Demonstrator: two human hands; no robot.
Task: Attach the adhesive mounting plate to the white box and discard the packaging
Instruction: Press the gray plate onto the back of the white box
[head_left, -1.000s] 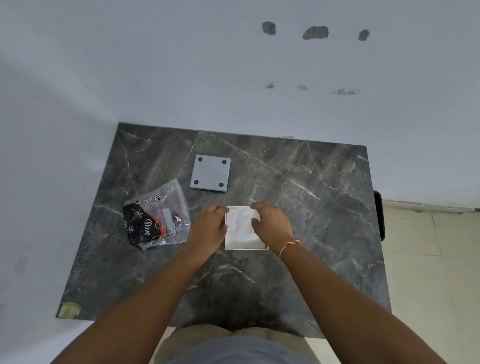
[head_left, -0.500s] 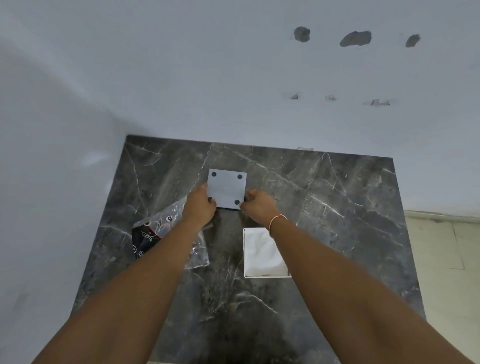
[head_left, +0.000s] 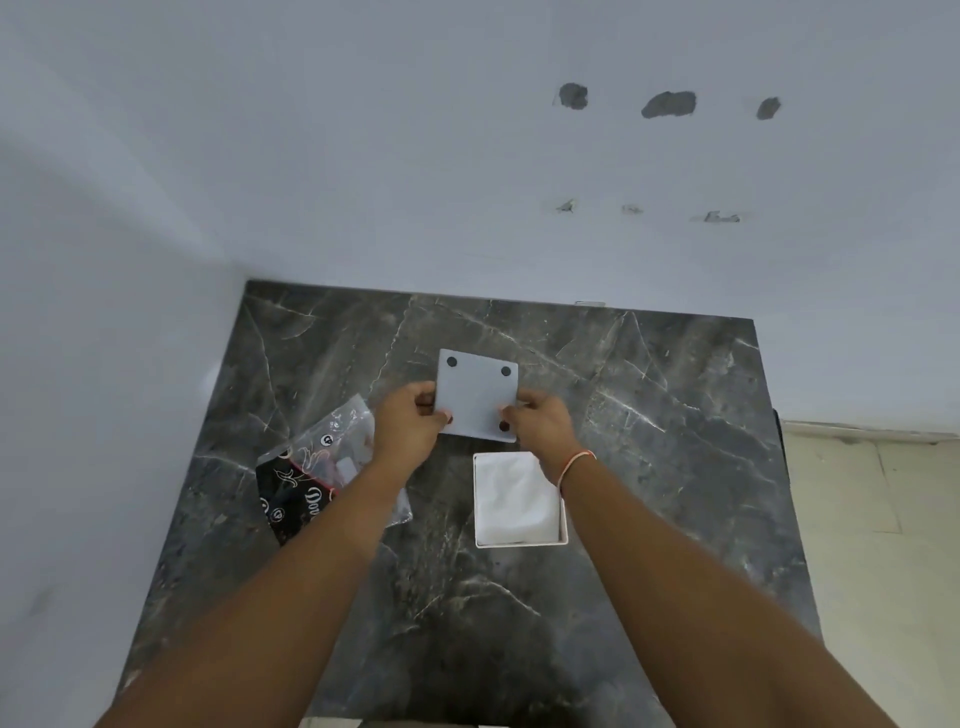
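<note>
A grey square mounting plate (head_left: 475, 392) with dark round dots at its corners is held just above the dark marble table (head_left: 649, 415). My left hand (head_left: 408, 426) pinches its left edge and my right hand (head_left: 540, 423) pinches its right edge. The white box (head_left: 514, 501) lies open on the table just below the plate, partly under my right wrist, with white wrapping inside. The clear plastic packaging bag (head_left: 322, 467) with a black printed card lies to the left, partly covered by my left forearm.
The table sits in a corner between two white walls (head_left: 467, 182). The back wall has patched holes (head_left: 667, 104). A tiled floor (head_left: 872, 519) shows past the table's right edge.
My hands left the white box, reached forward to the grey plate and took it by both side edges. It is now lifted off the table and tilted toward me.
</note>
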